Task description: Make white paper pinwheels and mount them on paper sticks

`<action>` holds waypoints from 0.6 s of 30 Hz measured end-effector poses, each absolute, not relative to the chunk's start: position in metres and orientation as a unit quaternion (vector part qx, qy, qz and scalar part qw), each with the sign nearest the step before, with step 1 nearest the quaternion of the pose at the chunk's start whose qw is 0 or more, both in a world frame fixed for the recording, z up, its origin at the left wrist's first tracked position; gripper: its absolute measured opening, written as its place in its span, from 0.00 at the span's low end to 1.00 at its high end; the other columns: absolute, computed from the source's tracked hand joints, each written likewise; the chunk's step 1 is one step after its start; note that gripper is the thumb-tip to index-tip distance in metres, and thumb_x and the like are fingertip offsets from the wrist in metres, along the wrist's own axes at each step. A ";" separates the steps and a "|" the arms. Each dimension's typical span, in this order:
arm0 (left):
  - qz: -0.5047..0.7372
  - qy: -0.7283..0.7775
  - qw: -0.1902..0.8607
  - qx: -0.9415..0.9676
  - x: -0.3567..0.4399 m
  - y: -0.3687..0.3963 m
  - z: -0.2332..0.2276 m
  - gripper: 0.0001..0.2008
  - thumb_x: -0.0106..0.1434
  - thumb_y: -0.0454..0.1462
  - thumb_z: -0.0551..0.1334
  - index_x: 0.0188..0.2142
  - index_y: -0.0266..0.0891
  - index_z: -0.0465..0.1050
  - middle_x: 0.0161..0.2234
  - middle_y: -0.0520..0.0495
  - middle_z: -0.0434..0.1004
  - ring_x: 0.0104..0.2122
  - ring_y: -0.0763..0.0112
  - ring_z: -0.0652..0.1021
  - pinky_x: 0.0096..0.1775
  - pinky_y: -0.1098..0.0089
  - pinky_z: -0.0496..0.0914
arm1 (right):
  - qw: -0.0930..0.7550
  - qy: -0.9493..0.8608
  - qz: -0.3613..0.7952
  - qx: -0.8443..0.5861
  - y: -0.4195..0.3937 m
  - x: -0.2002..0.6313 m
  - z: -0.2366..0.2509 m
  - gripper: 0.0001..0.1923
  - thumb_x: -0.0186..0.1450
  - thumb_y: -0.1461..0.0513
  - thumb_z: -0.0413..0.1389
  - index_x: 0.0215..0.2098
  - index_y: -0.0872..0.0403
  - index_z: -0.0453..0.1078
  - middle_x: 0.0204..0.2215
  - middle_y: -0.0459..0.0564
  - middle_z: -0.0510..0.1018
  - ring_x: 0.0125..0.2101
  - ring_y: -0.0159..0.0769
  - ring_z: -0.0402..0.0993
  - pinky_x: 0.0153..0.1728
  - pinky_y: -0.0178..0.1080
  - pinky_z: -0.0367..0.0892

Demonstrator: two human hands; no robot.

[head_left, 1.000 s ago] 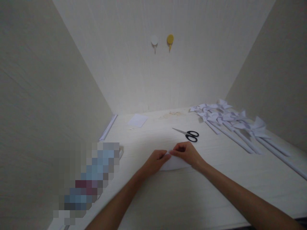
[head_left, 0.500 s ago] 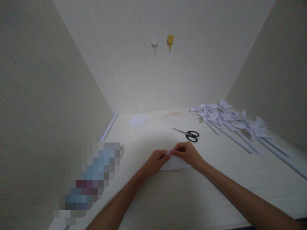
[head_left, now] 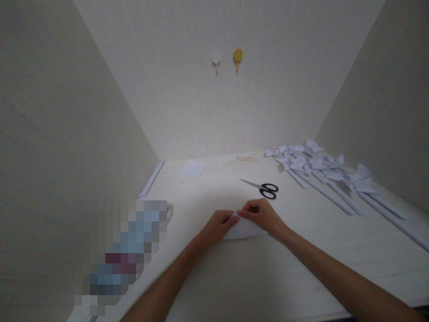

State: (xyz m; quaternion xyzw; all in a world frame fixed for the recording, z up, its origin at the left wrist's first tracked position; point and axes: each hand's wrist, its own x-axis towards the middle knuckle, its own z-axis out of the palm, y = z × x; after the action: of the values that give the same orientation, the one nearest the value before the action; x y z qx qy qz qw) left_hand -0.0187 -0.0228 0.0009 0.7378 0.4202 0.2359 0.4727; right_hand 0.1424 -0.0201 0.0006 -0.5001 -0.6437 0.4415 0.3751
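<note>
Between my hands is a sheet of white paper [head_left: 244,230], its straight lower edge toward me and its top corner pinched. My left hand [head_left: 218,227] grips the paper's left side near that corner, thumb on top. My right hand [head_left: 259,215] pinches the same corner from the right, thumb and forefinger together. The fingertips of both hands nearly meet there, hiding the corner itself. Just beyond my right hand lies a pair of scissors [head_left: 264,189] with black handles, the blades closed and pointing left.
Several white paper pinwheels [head_left: 301,165] on rolled-paper sticks lie at the right. A small white paper square [head_left: 193,168] is at the back left, near a paper roll [head_left: 152,179]. A blurred-out item [head_left: 134,237] is at the left. White and yellow hooks [head_left: 237,55] hang on the wall.
Almost nothing differs. Both hands stay at the paper's top corner, with only a very slight shift of the fingers.
</note>
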 end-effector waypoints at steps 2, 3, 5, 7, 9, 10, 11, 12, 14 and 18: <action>0.234 0.423 0.471 0.738 -0.019 -0.022 0.000 0.18 0.54 0.47 0.50 0.20 0.34 0.61 0.17 0.55 0.52 0.18 0.79 0.56 0.19 0.77 0.50 | 0.371 -0.645 0.440 -0.503 -0.020 0.142 0.000 0.13 0.49 0.57 0.55 0.18 0.59 0.69 0.13 0.44 0.67 0.15 0.25 0.58 0.15 0.29 0.51; 0.233 0.424 0.470 0.738 -0.019 -0.022 -0.001 0.18 0.54 0.47 0.50 0.20 0.34 0.61 0.17 0.55 0.52 0.18 0.79 0.56 0.18 0.77 0.50 | 0.369 -0.646 0.439 -0.503 -0.020 0.142 0.000 0.13 0.49 0.57 0.55 0.18 0.60 0.69 0.13 0.44 0.67 0.15 0.25 0.58 0.15 0.29 0.51; 0.233 0.423 0.470 0.739 -0.019 -0.022 -0.001 0.18 0.54 0.47 0.50 0.20 0.34 0.61 0.17 0.55 0.52 0.18 0.79 0.56 0.18 0.77 0.50 | 0.368 -0.650 0.437 -0.502 -0.020 0.142 0.001 0.12 0.50 0.57 0.55 0.18 0.60 0.69 0.13 0.44 0.67 0.15 0.25 0.58 0.15 0.29 0.51; 0.235 0.422 0.473 0.737 -0.019 -0.022 -0.001 0.18 0.55 0.46 0.50 0.20 0.34 0.61 0.17 0.55 0.52 0.18 0.79 0.56 0.18 0.77 0.50 | 0.368 -0.652 0.437 -0.498 -0.020 0.142 0.001 0.12 0.49 0.58 0.55 0.18 0.60 0.69 0.13 0.44 0.68 0.15 0.25 0.58 0.16 0.29 0.52; 0.234 0.424 0.477 0.733 -0.019 -0.023 0.000 0.18 0.55 0.46 0.50 0.19 0.34 0.61 0.16 0.55 0.52 0.18 0.80 0.56 0.18 0.77 0.50 | 0.370 -0.649 0.443 -0.496 -0.020 0.142 0.001 0.11 0.49 0.58 0.55 0.18 0.60 0.68 0.13 0.44 0.68 0.15 0.25 0.59 0.16 0.30 0.53; 0.234 0.424 0.481 0.731 -0.019 -0.023 0.000 0.18 0.55 0.46 0.50 0.19 0.34 0.61 0.16 0.56 0.51 0.18 0.80 0.56 0.18 0.77 0.50 | 0.370 -0.648 0.447 -0.494 -0.020 0.142 0.002 0.11 0.49 0.58 0.55 0.18 0.60 0.68 0.13 0.44 0.68 0.15 0.25 0.60 0.16 0.30 0.53; 0.233 0.424 0.486 0.728 -0.019 -0.023 0.000 0.18 0.55 0.46 0.50 0.19 0.34 0.60 0.16 0.56 0.51 0.17 0.80 0.56 0.18 0.77 0.49 | 0.369 -0.647 0.451 -0.491 -0.020 0.143 0.002 0.11 0.49 0.58 0.56 0.18 0.60 0.68 0.14 0.44 0.68 0.16 0.26 0.60 0.17 0.30 0.54; 0.231 0.423 0.490 0.726 -0.019 -0.023 0.001 0.18 0.54 0.46 0.50 0.19 0.34 0.60 0.16 0.56 0.51 0.17 0.80 0.56 0.18 0.77 0.49 | 0.369 -0.646 0.457 -0.488 -0.020 0.143 0.003 0.11 0.49 0.58 0.56 0.18 0.59 0.68 0.14 0.44 0.68 0.16 0.26 0.61 0.17 0.30 0.54; 0.227 0.420 0.498 0.724 -0.020 -0.023 0.001 0.18 0.54 0.46 0.50 0.19 0.34 0.60 0.16 0.56 0.51 0.17 0.80 0.56 0.18 0.77 0.49 | 0.369 -0.647 0.464 -0.480 -0.020 0.144 0.006 0.09 0.49 0.59 0.56 0.19 0.59 0.68 0.15 0.45 0.69 0.17 0.27 0.63 0.18 0.30 0.57; 0.213 0.407 0.520 0.720 -0.020 -0.023 0.001 0.18 0.54 0.46 0.51 0.19 0.33 0.61 0.16 0.56 0.52 0.17 0.81 0.56 0.18 0.77 0.49 | 0.384 -0.673 0.443 -0.451 -0.020 0.145 0.011 0.06 0.49 0.62 0.56 0.22 0.59 0.67 0.19 0.46 0.71 0.22 0.29 0.66 0.24 0.32 0.61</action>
State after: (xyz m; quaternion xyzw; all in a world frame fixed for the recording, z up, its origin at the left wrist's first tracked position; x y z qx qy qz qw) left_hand -0.0204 -0.0233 0.0009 0.7195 0.4075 0.2131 0.5204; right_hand 0.1451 -0.0199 0.0114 -0.4506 -0.6734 0.4431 0.3835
